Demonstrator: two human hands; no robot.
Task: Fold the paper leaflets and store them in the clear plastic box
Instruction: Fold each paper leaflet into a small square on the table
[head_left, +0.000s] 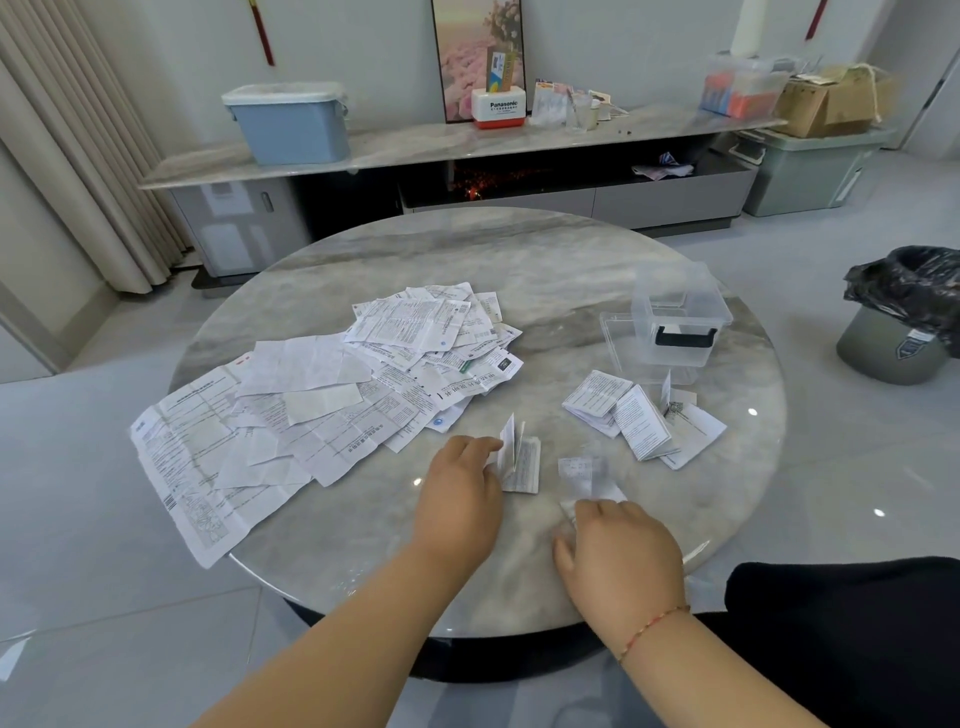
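Note:
A big pile of unfolded white leaflets (322, 395) covers the left half of the round marble table (545, 260). My left hand (460, 493) pinches a small folded leaflet (519, 462) whose flaps stand up from the tabletop. My right hand (618, 551) rests on another small, blurred leaflet (584, 478) near the front edge. A few folded leaflets (644, 415) lie in a loose heap at the right. Behind them stands the clear plastic box (675, 317) with a black handle, its inside looking bare.
A bin lined with a black bag (904, 317) stands on the floor at the right. A long cabinet (467, 156) against the far wall carries a blue tub, boxes and a picture. A dark garment (841, 623) shows at the lower right.

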